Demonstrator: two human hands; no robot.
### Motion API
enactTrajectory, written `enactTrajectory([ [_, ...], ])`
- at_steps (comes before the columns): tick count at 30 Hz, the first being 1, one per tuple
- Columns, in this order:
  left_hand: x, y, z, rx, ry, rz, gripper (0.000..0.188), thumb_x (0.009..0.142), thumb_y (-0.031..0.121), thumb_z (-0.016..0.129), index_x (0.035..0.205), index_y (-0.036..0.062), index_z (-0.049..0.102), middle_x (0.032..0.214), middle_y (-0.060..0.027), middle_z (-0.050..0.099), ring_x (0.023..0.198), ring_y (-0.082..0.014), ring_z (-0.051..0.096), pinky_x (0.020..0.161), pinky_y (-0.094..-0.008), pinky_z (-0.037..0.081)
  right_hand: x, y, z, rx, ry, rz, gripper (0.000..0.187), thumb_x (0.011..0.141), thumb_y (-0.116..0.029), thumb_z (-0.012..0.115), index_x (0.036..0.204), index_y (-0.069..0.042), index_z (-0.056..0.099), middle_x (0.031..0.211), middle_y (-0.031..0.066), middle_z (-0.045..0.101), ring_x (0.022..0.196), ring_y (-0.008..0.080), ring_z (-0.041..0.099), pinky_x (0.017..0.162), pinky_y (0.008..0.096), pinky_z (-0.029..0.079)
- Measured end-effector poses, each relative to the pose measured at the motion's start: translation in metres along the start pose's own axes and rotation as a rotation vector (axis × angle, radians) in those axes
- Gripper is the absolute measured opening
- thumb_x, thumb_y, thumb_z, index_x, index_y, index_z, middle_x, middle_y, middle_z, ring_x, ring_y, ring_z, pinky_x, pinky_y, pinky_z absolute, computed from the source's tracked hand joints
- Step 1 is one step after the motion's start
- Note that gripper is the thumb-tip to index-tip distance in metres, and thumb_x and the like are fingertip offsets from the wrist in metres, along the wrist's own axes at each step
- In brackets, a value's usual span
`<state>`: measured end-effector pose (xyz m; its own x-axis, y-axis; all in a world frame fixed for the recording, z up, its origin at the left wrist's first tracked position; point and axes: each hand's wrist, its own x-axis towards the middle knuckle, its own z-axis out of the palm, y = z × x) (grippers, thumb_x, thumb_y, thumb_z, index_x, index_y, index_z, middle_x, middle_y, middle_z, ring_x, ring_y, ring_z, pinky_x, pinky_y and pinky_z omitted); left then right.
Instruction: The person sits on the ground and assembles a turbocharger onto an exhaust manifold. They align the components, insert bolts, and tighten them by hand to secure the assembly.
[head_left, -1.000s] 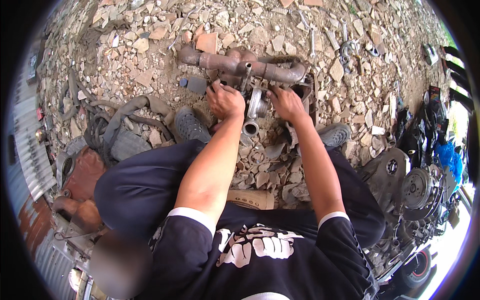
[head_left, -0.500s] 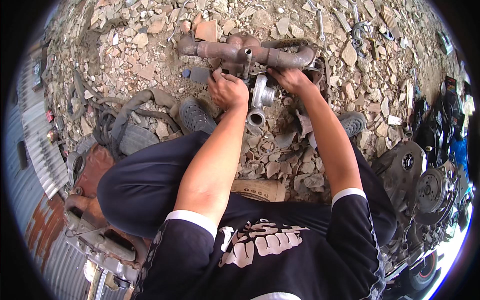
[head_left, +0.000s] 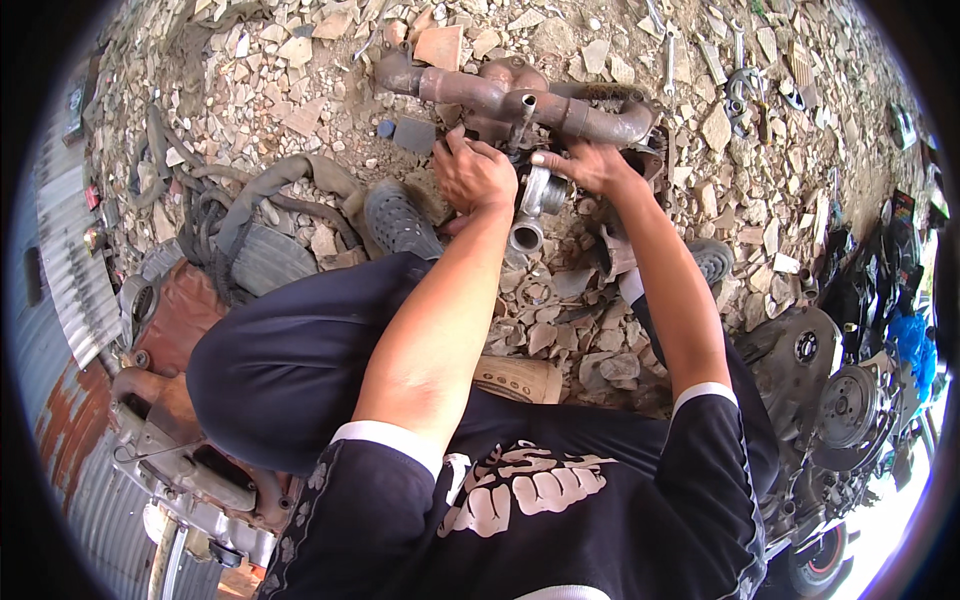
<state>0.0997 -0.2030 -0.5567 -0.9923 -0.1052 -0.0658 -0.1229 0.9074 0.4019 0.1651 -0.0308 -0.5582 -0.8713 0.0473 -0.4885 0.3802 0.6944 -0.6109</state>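
Observation:
A rusty brown exhaust manifold (head_left: 470, 92) lies across the ground in front of me, a short upright metal tube (head_left: 524, 115) at its near side. Just below it is a silver turbocharger (head_left: 540, 195), its round outlet facing me. My left hand (head_left: 472, 172) is closed at the turbocharger's left, fingers curled under the manifold; whatever they grip is hidden. From the right, my right hand (head_left: 592, 166) grasps the turbocharger, thumb stretched over the top of the housing. Its other fingers disappear beneath the manifold.
Broken stones and tile pieces cover the ground. Wrenches (head_left: 670, 60) lie at the far right. Old hoses (head_left: 270, 200) and a grey shoe (head_left: 398, 222) are on the left. Greasy engine parts (head_left: 850, 405) stand at my right, with more metal parts (head_left: 190, 470) at my left.
The right thumb has come over the turbocharger housing, which showed uncovered before. My left hand stays beside it, fingers still curled. The whole view has shifted slightly.

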Motion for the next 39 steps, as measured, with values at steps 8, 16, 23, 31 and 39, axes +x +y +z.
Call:
enactTrajectory([
  [8,0.000,-0.001,-0.001,0.000,-0.038,0.001,0.027,0.091,0.012,0.056,0.115,0.0088,0.068,0.117,-0.0191,0.064,0.106,-0.0403,0.064,0.092,-0.0512,0.051,0.000,-0.016,0.016,-0.251,-0.014,0.101,0.112,0.088,-0.088,0.037,0.151,0.004,0.041,0.153,0.0335,0.042,0.145,0.0470,0.037,0.122,0.0546,0.026],
  [16,0.000,0.001,-0.002,-0.017,-0.040,-0.048,0.028,0.090,0.014,0.057,0.116,0.0105,0.069,0.118,-0.0167,0.065,0.107,-0.0399,0.064,0.090,-0.0511,0.052,0.001,-0.018,0.025,-0.209,0.048,0.116,0.099,0.094,-0.079,0.038,0.153,0.000,0.040,0.158,0.0307,0.038,0.148,0.0468,0.032,0.123,0.0535,0.022],
  [23,0.001,0.003,-0.002,-0.019,-0.056,-0.060,0.029,0.088,0.014,0.057,0.115,0.0113,0.068,0.119,-0.0165,0.065,0.106,-0.0392,0.065,0.088,-0.0518,0.053,0.012,-0.004,0.041,-0.344,-0.011,0.235,0.052,0.106,-0.044,0.035,0.143,-0.014,0.056,0.148,0.0280,0.052,0.138,0.0456,0.048,0.117,0.0546,0.035],
  [31,-0.001,0.003,0.000,-0.005,0.014,-0.028,0.026,0.086,0.011,0.061,0.111,0.0084,0.067,0.113,-0.0184,0.065,0.101,-0.0398,0.066,0.087,-0.0514,0.053,0.012,-0.002,0.043,-0.419,-0.019,0.164,0.046,0.105,-0.038,0.036,0.132,-0.013,0.063,0.133,0.0230,0.065,0.126,0.0420,0.060,0.112,0.0550,0.042],
  [39,-0.012,-0.005,-0.002,0.026,0.021,0.008,0.028,0.088,0.015,0.057,0.113,0.0102,0.069,0.115,-0.0187,0.065,0.106,-0.0403,0.065,0.089,-0.0520,0.053,0.009,0.006,0.058,-0.272,0.194,0.268,0.057,0.103,-0.045,0.037,0.105,-0.003,0.076,0.114,0.0230,0.074,0.118,0.0405,0.065,0.108,0.0542,0.044],
])
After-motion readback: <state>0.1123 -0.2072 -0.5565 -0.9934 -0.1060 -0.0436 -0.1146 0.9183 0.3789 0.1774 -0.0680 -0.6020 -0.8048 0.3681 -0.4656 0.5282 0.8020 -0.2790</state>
